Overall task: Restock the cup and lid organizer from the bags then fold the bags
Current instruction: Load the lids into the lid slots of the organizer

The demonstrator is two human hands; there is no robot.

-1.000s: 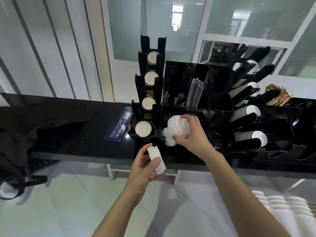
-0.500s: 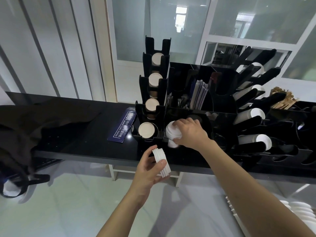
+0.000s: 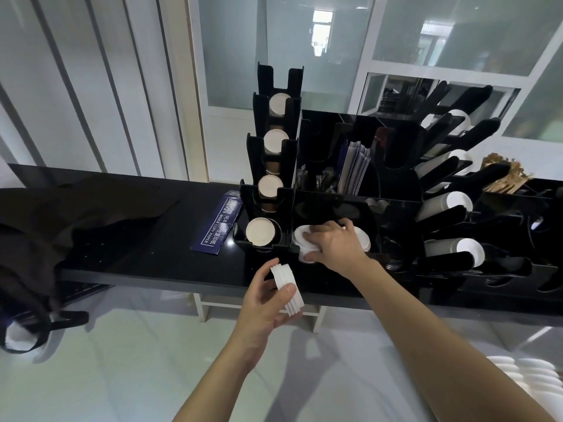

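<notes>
A black cup and lid organizer [image 3: 396,190] stands on the black counter [image 3: 152,263]. My right hand [image 3: 332,245] grips a stack of white lids [image 3: 301,239] lying in the organizer's front lower slot. My left hand [image 3: 268,296] holds a second, smaller stack of white lids [image 3: 288,287] in front of the counter edge, thumb over it. A black bag [image 3: 45,233] lies crumpled on the counter's left end, its handle hanging over the edge.
Brown-lidded cups [image 3: 260,233] fill the tiered left column. White paper cups [image 3: 457,202] lie in the angled right racks. A blue paper pack [image 3: 217,226] lies beside the organizer. Stacked white cups [image 3: 530,379] sit at the lower right. Wooden stirrers [image 3: 505,178] stand behind.
My right hand has lowered its lid stack down into the organizer's front slot. My left hand has stayed in front of the counter with its stack.
</notes>
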